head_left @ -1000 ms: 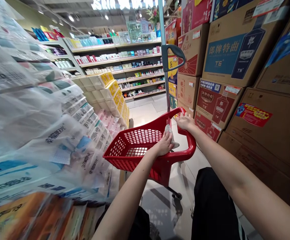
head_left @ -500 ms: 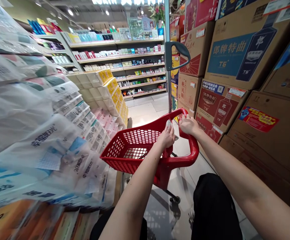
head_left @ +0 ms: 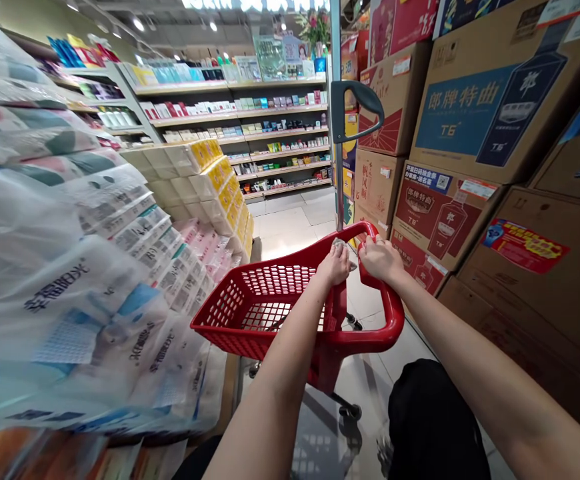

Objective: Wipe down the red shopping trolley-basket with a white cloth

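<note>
A red plastic shopping basket (head_left: 230,313) on wheels stands in the aisle in front of me. My left hand (head_left: 334,265) is closed on a white cloth (head_left: 341,245) and presses it against the basket's rim near the far end. My right hand (head_left: 380,259) grips the red rim handle (head_left: 395,313) just to the right of it. The basket's grey pull handle (head_left: 355,107) stands upright on its pole beyond both hands.
Stacked packs of tissue paper (head_left: 95,267) fill the left side. Cardboard boxes (head_left: 470,133) are piled high on the right. Shelves of goods (head_left: 250,127) stand at the far end of the tiled aisle (head_left: 295,220). My dark trouser leg (head_left: 430,427) shows below.
My left hand has slid the cloth along the rim toward the far end, close to my right hand. The view and basket have shifted slightly.
</note>
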The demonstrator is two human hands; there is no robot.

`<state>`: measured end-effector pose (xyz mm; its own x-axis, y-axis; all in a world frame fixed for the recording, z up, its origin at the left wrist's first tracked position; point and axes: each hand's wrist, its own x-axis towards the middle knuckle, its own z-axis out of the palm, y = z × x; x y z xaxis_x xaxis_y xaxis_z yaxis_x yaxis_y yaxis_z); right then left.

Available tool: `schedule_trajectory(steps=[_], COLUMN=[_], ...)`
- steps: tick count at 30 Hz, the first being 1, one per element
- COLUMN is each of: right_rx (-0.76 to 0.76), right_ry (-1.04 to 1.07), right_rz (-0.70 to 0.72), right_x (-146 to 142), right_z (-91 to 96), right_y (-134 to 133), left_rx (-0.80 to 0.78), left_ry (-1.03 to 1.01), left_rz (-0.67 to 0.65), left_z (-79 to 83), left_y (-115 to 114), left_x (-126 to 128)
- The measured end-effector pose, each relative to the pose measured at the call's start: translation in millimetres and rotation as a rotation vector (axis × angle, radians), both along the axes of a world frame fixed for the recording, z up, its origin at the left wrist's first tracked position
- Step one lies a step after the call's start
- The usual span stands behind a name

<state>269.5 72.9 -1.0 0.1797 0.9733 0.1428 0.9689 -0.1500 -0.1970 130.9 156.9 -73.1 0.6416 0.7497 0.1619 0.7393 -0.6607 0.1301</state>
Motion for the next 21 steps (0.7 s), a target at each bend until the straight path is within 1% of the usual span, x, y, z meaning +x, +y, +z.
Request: schedule_trajectory(steps=[2, 4, 6, 9, 12, 15, 18, 21], right_rx=[0.01, 0.008, 0.005, 0.008, 0.019, 0.025, 0.031, 0.051], right_ry=[0.044, 0.079, 0.102, 0.129, 0.14, 0.136, 0.14, 0.137], right_rz=[-0.021, -0.028, -0.037, -0.038, -0.033, -0.04, -0.037, -0.015], right_x=[0, 0, 1, 2, 3, 3, 4, 8], right_z=[1.0, 2.6, 4.0, 5.1, 4.5, 3.2, 1.9, -0.2], right_y=[1, 1, 1, -1, -2, -4, -5, -6], left_rx=[-0.048, -0.09, -0.127, -0.181, -0.219, -0.271, -0.336, -0.407], left_ry=[-0.035, -0.073, -0.105, -0.136, -0.145, -0.138, -0.136, -0.126], left_rz=[-0.006, -0.031, -0.075, -0.142, -0.202, -0.264, -0.313, -0.298], left_z=[-0.4, -0.6, -0.5, 1.7, 9.0, 20.5, 30.3, 33.0], left_y=[-6, -16, -31, -59, -89, -113, -128, -134], left_x=[-5, -12, -22, -39, -56, -69, -77, -80])
